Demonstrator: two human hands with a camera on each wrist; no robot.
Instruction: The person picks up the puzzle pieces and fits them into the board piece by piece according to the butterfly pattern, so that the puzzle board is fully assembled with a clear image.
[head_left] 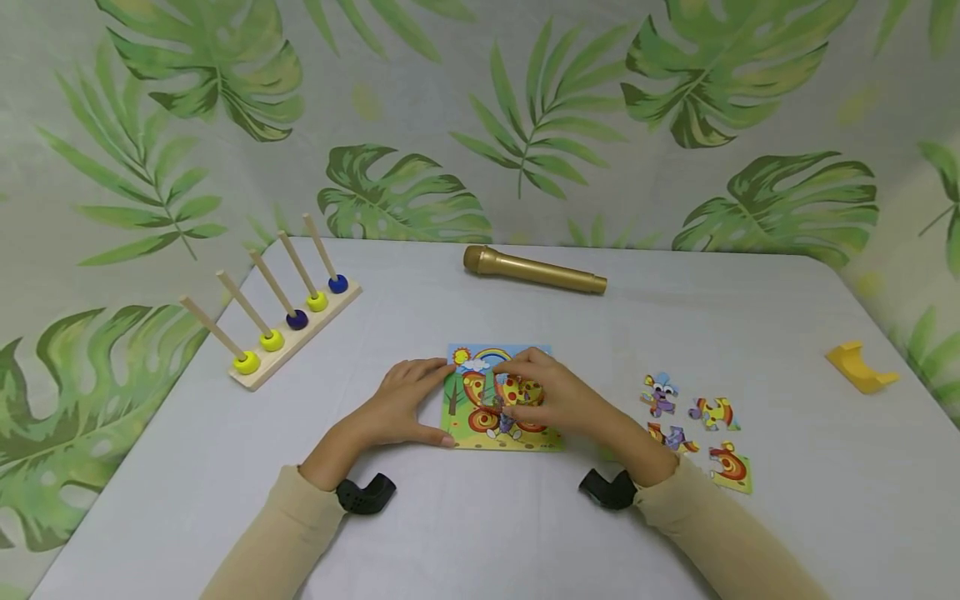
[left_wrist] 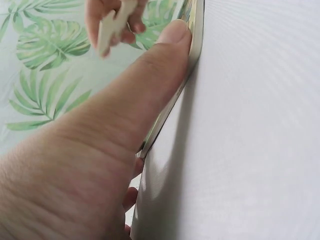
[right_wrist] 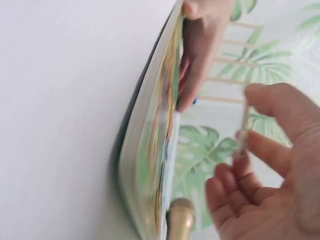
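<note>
Left hand [head_left: 408,400]: thumb spread well away from the other fingers; thumb tip on the near left corner of the puzzle board, fingertips at its left edge, close to the far corner.

Right hand [head_left: 553,398]: thumb and forefinger pinching one puzzle piece [left_wrist: 107,32]; remaining fingers loosely bent. The piece is pale along its cut edge and stands clear of the board, above its surface. Its picture is hard to make out.

Puzzle board [head_left: 474,433]: flat on the table, between the two sets of fingers, beneath the right fingertips. Printed with a butterfly, tree, sun, cloud and rainbow; partly covered by the right hand.

Loose puzzle pieces, four, to the right of the right hand's fingers, beyond the forearm: one with a purple big-eyed figure [head_left: 660,396]; one yellow and red [head_left: 717,413]; one purple and orange [head_left: 671,437], nearest the arm; one with a red-and-orange ring [head_left: 732,468].

Microphone, gold [head_left: 536,270]: lying beyond the fingertips of both hands.

Peg rack, wooden [head_left: 307,335]: beyond and left of the left fingers; five pegs, one bead each, three yellow and two blue.

Yellow curved piece [head_left: 861,368]: far right of the right fingers, near the table edge.

Table, white-covered [head_left: 465,533]: beneath both hands.
</note>
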